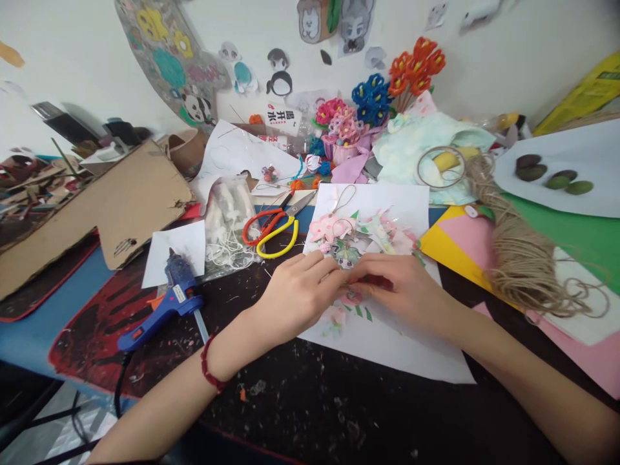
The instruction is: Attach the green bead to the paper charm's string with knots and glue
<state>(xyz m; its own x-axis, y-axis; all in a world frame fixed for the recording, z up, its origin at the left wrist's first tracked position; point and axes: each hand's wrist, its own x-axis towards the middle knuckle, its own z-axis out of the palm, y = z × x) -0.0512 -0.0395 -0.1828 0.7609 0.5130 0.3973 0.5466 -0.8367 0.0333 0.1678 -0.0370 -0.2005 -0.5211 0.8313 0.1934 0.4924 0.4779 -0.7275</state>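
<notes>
Meanwhile, at a craft table (310, 407), the left hand (295, 294) and right hand (402, 297) come together, fingertips (353, 274) meeting over paper flowers (351, 236) on a white sheet (387, 352); whether they clamp anything is hidden. A light, close pinch suits such thin paper. Nearby lie one glue gun (165, 303), one pair of scissors (281, 223), one hank of twine (523, 258) and five green-brown ovals (552, 174).
</notes>
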